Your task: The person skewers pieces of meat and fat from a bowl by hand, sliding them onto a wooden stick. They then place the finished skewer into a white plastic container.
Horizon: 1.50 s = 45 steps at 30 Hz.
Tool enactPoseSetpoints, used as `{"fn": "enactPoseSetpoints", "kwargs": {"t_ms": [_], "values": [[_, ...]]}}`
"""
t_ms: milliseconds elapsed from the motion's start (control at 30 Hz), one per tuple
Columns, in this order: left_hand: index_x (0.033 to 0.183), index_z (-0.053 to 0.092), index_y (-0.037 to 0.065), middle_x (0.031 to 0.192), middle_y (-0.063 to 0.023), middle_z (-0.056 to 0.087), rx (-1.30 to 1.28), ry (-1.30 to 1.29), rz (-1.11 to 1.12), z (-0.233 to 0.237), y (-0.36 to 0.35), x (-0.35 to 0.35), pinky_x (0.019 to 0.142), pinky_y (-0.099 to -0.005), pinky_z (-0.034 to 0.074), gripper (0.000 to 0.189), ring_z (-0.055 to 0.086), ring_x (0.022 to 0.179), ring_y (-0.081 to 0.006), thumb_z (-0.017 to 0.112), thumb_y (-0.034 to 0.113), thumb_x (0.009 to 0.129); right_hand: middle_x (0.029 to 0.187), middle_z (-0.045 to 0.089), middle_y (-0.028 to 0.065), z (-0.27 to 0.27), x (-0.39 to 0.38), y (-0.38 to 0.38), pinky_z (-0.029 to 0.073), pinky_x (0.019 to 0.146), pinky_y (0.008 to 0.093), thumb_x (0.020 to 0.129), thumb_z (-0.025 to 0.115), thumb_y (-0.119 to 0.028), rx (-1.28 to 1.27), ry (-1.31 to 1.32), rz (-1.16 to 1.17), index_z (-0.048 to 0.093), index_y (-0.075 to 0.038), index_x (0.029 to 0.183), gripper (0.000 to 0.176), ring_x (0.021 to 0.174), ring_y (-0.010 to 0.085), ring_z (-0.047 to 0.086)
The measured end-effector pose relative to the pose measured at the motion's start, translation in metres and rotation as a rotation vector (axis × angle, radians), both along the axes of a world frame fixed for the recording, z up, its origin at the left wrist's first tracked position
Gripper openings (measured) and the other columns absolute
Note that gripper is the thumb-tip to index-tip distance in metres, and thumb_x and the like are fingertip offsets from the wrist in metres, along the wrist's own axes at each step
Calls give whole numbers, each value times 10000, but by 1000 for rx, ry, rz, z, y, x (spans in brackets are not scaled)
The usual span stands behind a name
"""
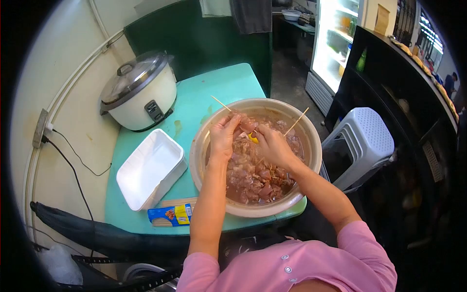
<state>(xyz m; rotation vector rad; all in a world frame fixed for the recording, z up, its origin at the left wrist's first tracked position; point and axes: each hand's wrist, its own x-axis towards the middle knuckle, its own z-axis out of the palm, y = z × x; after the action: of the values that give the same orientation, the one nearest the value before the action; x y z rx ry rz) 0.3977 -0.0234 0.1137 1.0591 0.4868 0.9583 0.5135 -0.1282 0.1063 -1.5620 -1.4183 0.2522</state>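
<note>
Both of my hands are over a wide beige basin (196,168) full of raw, marinated meat chunks (258,175) in cloudy liquid. My left hand (224,136) has its fingers closed around a skewer (221,103) threaded with raw meat (247,124); the bare end of the stick points up and left. Fingers of my right hand (273,145) are pinched at the other end of that meat, and partly hide it. Something small and yellow (253,138) shows between the hands. A second wooden stick (296,121) leans out of the basin's right side.
On the turquoise table (214,82) stand a white tub (152,168), a large rice cooker (141,92) and a blue-yellow pack of sticks (170,215). Stacked grey plastic stools (362,141) stand right of the basin. Behind are a lit glass-door fridge (335,44) and dark shelves (384,82).
</note>
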Motion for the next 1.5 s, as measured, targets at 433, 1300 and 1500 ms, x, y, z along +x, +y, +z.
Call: {"fn": "enactPoseSetpoints", "kwargs": {"t_ms": [433, 1300, 1500], "values": [[895, 721, 75, 820, -130, 687, 648, 962, 191, -35, 34, 2, 758, -351, 500, 162, 658, 804, -241, 696, 151, 755, 824, 604, 269, -3, 13, 4, 432, 721, 516, 887, 471, -153, 41, 68, -52, 571, -22, 995, 197, 821, 449, 575], [1062, 599, -12, 941, -83, 630, -214, 169, -194, -23, 67, -26, 709, -328, 558, 212, 632, 840, -198, 540, 106, 896, 852, 623, 237, 10, 11, -1, 449, 712, 460, 900, 470, -130, 13, 70, -47, 575, -4, 944, 170, 843, 409, 600], [1043, 621, -57, 932, -101, 655, 16, 279, -98, -37, 69, -20, 704, -293, 539, 223, 630, 801, -175, 610, 50, 847, 872, 634, 227, 15, 9, -4, 459, 729, 435, 900, 462, -121, -5, 52, -42, 585, 5, 937, 180, 857, 394, 610]]}}
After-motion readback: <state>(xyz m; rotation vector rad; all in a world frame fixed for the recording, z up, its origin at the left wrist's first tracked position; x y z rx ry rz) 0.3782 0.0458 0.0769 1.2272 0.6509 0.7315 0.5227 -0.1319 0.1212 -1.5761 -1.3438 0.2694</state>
